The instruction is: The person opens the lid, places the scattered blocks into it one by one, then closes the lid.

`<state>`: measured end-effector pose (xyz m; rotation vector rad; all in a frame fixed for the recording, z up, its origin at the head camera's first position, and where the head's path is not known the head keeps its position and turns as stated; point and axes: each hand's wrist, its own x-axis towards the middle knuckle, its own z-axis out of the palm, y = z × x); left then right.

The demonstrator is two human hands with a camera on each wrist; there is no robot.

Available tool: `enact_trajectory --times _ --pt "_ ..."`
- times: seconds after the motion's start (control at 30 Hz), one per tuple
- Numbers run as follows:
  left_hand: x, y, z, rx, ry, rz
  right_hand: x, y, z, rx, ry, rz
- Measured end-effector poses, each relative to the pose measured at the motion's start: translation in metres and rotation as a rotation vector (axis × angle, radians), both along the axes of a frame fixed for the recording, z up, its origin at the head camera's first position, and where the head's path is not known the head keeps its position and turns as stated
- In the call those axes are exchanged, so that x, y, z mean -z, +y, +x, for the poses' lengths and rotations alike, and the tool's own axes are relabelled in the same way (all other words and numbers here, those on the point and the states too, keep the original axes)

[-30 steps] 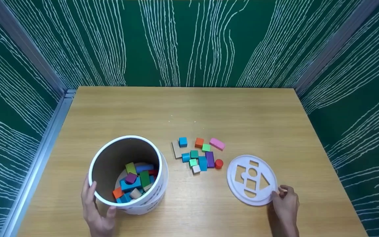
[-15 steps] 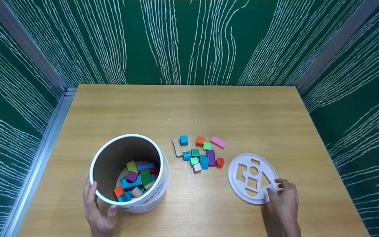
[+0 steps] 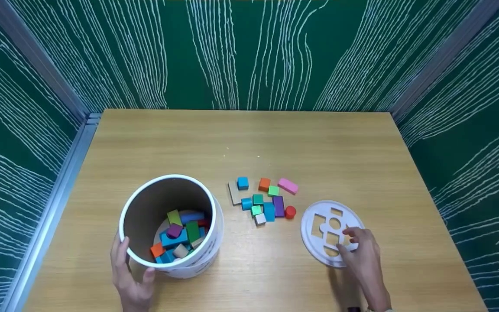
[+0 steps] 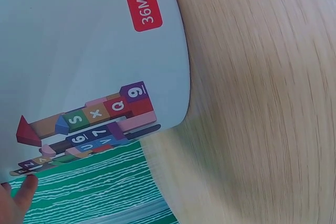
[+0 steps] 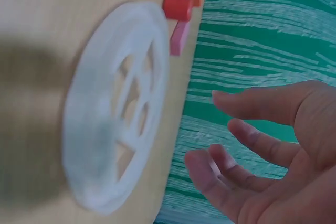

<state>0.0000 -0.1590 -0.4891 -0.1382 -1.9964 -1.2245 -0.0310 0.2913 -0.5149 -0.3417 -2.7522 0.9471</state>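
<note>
A white cylindrical bucket (image 3: 215,249) stands at the left, holding several coloured wooden blocks (image 3: 176,236). My left hand (image 3: 133,284) rests against its near-left side, fingers spread, with fingertips right at the wall. In the left wrist view, the bucket's printed wall (image 4: 94,61) fills much of the frame. A round white lid (image 3: 312,240) with shaped cut-outs lies flat on the table at the right. Above its right part hovers my right hand (image 3: 362,253), thumb and fingers apart. The right wrist view shows nothing between those fingers (image 5: 252,103), with the lid beside them.
Between bucket and lid lie several loose blocks, among them a red cylinder (image 3: 290,212), a purple block (image 3: 278,206) and a pink one (image 3: 288,186). The wooden table (image 3: 249,138) meets green walls (image 3: 241,56) with white lines at the back and sides.
My right hand has moved from the lid's right edge leftward over the lid. The left hand stays at the bucket, and the view has tilted slightly.
</note>
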Motion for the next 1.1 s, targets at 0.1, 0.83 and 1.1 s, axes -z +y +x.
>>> enact_trajectory --times 0.1,0.83,1.1 --pt "-0.001 0.001 0.001 -0.001 0.000 0.002 -0.006 -0.010 -0.003 -0.038 -0.005 0.002" --pt "-0.002 -0.001 -0.001 -0.014 0.005 -0.005 -0.021 -0.091 -0.033 -0.328 -0.012 0.065" --pt "0.001 0.000 -0.002 -0.009 0.014 0.007 -0.020 -0.114 -0.042 -0.367 -0.016 0.079"
